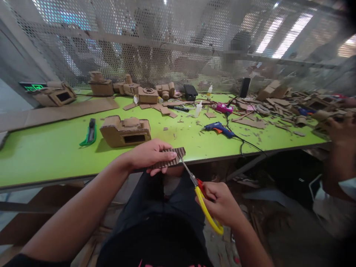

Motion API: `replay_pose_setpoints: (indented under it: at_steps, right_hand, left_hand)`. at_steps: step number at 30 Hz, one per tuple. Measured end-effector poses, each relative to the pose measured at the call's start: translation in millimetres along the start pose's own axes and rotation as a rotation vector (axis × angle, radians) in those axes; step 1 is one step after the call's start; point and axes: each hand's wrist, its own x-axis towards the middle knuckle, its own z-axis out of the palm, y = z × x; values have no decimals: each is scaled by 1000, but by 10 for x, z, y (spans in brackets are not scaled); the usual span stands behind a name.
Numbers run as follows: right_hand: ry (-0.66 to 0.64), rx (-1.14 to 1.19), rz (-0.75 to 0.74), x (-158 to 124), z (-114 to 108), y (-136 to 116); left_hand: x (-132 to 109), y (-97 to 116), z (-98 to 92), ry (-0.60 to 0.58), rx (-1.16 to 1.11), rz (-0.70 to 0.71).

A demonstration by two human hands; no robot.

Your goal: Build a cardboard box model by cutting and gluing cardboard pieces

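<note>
Left hand (148, 154) is gripping a corrugated cardboard strip (171, 157), holding it just off the near edge of the green table (50, 148), above the lap. Right hand (219, 204) is closed around the yellow-handled scissors (200, 193), blade tips touching the strip's right end. Cardboard camera model (125, 130) is sitting on the table just behind; green box cutter (90, 132) to its left, blue glue gun (218, 128) to its right.

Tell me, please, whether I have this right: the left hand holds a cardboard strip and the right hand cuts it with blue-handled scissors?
Not quite: in the head view the scissors have yellow handles, not blue. Otherwise yes: the left hand holds the cardboard strip and the right hand cuts it with them.
</note>
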Motion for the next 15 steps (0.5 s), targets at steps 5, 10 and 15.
replay_pose_setpoints:
  at_steps: [5, 10, 15]
  right_hand:
    - [-29, 29, -16, 10, -31, 3]
    - [-85, 80, 17, 3, -62, 14]
    - [-107, 110, 22, -5, -81, 40]
  left_hand:
    - [34, 66, -120, -123, 60, -35]
    - [105, 144, -234, -213, 99, -79]
    - [208, 254, -325, -176, 68, -144]
